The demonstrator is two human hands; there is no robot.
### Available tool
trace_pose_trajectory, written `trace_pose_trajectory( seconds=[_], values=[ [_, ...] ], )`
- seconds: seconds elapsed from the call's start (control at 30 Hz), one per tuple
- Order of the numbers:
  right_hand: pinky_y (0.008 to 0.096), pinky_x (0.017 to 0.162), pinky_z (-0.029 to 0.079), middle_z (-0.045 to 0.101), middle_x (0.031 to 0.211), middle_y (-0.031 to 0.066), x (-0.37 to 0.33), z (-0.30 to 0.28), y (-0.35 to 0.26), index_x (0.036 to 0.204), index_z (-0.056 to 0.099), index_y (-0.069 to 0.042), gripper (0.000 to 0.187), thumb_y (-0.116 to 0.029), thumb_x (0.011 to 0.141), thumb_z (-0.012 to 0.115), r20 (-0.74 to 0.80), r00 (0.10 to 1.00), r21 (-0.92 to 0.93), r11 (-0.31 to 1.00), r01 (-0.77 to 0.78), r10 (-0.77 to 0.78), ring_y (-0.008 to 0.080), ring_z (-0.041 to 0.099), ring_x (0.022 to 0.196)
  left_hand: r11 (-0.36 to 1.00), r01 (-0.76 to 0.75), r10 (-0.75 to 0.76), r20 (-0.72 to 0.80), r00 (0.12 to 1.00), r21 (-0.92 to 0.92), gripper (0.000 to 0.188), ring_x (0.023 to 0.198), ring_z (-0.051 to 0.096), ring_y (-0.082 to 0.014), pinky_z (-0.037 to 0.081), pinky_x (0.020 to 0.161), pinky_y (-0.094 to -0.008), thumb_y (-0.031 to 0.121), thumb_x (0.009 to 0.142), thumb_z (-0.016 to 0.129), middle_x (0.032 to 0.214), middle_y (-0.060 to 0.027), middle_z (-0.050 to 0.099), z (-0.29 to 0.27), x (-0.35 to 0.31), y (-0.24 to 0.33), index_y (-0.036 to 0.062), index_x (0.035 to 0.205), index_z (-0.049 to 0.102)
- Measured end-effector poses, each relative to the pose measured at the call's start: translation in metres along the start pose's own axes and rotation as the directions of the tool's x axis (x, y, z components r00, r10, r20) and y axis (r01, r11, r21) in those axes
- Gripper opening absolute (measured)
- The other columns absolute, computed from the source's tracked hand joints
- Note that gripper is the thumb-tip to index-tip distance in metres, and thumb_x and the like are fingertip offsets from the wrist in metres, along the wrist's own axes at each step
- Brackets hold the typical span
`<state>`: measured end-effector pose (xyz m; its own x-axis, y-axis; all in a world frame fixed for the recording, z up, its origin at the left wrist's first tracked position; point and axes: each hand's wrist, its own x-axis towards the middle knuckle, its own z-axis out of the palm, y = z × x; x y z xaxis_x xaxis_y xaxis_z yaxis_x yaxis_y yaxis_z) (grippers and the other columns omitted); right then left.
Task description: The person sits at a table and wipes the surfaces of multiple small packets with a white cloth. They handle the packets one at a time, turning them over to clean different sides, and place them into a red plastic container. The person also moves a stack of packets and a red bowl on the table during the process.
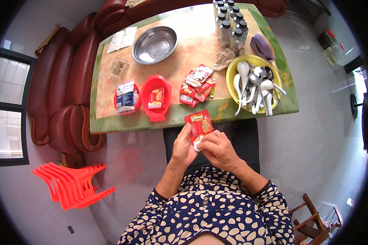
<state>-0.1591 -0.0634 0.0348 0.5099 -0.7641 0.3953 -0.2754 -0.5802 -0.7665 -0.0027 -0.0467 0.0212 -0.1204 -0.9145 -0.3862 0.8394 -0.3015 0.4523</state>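
While hands [204, 149] pinch red packet [199, 123], green-rimmed marble table [192, 45], grey floor [310, 139]

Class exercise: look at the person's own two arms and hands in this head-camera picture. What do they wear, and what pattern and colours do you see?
Both forearms are bare from about the elbow down. The sleeves are dark navy with cream, petal-shaped spots and a thin reddish trim at the cuffs. The left hand and right hand are bare, with no gloves; no ring, watch or bracelet is visible.
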Motion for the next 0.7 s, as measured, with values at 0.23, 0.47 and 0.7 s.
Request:
trace_pose_trajectory(
  seconds=[0.23,0.47,0.7],
  values=[
    [0.0367,0.075,0.044,0.058,0.094,0.0074,0.037,0.008,0.008,0.095,0.063,-0.008,0.023,-0.005,0.072,0.066,-0.296,0.955,-0.216,0.973,-0.08,0.013,0.0269,0.055,0.087,0.999,0.039,-0.039,0.014,0.999,0.011,0.054,0.121,0.052,-0.021,0.041,0.104,-0.038,0.044,0.104,0.025,0.131,-0.0103,0.053,0.01,0.0,-0.015,0.0032,0.136,0.041],
    [0.0362,0.075,0.04,0.059,0.093,0.0026,0.017,0.018,-0.006,0.094,0.065,-0.01,0.027,-0.004,0.068,0.069,-0.117,0.992,-0.206,0.978,0.024,-0.049,0.023,0.055,0.088,0.995,0.015,-0.022,0.073,0.997,0.094,0.063,0.12,0.051,-0.0207,0.038,0.106,-0.0373,0.053,0.102,0.023,0.127,-0.0114,0.056,0.001,0.001,-0.004,0.0014,0.129,0.048],
    [0.0365,0.075,0.037,0.059,0.093,0.0037,0.032,0.006,0.004,0.094,0.064,-0.011,0.024,-0.002,0.071,0.066,-0.241,0.97,-0.208,0.978,-0.022,-0.03,0.0231,0.055,0.087,0.987,0.033,-0.038,0.029,0.999,0.154,0.063,0.119,0.052,-0.0184,0.043,0.1,-0.0353,0.056,0.101,0.022,0.13,-0.0071,0.054,0.01,0.001,-0.01,0.0071,0.135,0.043]
  ],
)
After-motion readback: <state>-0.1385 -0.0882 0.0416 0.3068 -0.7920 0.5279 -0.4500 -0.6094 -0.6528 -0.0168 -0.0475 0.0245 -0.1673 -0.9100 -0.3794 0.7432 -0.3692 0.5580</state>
